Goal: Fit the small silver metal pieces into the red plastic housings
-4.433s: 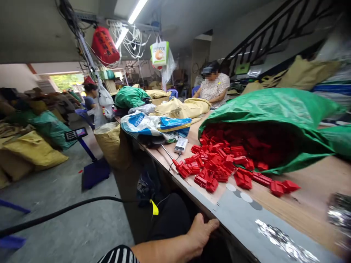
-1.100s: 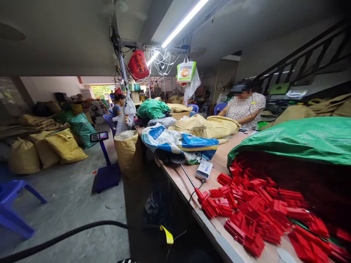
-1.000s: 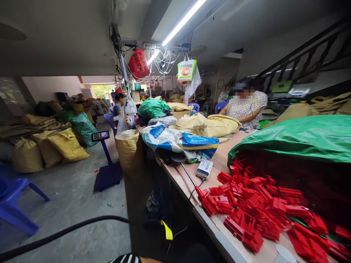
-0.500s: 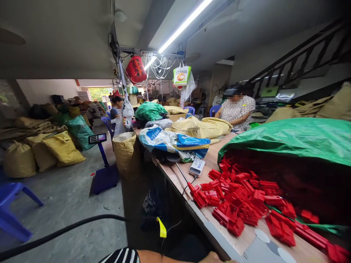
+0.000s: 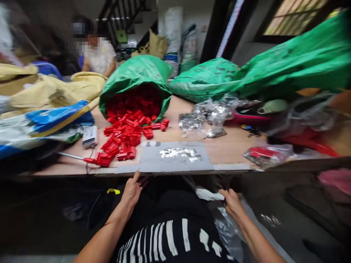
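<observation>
With the left hand loose at the table's front edge and the right hand by a white scrap, grip unclear, reaching the shiny bits means going up.

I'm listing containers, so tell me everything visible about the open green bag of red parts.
The green bag lies on its side on the table, mouth facing the wearer. It looks like creased, slightly shiny plastic. Red parts fill its opening and spill out. Another green bag seems to touch its right side.
</observation>
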`<act>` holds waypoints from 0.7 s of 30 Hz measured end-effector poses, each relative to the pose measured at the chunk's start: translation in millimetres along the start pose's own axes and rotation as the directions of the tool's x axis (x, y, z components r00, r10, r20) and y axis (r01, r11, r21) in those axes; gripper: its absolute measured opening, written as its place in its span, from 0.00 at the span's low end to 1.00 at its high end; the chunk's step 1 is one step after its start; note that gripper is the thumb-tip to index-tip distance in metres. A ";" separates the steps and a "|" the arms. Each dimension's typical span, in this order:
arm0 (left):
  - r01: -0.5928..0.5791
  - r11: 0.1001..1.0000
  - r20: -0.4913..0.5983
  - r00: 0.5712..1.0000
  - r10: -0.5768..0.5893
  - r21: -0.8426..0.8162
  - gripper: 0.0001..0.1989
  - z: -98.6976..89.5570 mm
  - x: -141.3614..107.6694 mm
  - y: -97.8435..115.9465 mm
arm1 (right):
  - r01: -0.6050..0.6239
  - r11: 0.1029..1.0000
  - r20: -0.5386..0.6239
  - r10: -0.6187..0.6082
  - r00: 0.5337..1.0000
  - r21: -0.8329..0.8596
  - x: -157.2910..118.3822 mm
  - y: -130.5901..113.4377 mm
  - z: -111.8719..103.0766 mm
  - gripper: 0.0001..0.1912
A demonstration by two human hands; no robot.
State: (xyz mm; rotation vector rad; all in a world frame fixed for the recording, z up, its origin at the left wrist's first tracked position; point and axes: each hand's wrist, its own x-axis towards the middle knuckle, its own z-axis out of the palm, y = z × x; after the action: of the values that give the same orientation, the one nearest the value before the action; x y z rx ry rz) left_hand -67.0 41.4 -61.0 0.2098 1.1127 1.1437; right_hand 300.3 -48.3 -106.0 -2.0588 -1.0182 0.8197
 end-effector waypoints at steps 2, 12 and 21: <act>0.014 1.000 0.000 1.000 -0.014 0.017 0.05 -1.7 -0.1 1.6 | -0.031 0.995 -0.019 0.033 0.999 0.098 -6.3 9.4 -15.3 0.15; -0.018 1.000 -0.046 0.999 0.019 0.023 0.06 -6.5 -0.9 2.8 | 0.092 0.977 0.095 -0.075 0.993 -0.192 15.2 -2.4 -60.6 0.13; -0.083 0.996 -0.048 0.995 0.084 0.024 0.08 -5.7 0.0 -0.5 | 0.192 0.788 0.224 -0.070 0.972 -0.585 -25.0 -39.1 -23.3 0.16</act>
State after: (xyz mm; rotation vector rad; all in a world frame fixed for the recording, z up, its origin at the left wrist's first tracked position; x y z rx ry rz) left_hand -71.1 39.0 -64.1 0.2483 1.1687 1.2166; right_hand 290.1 -58.5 -56.1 -2.4199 -1.6909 0.6791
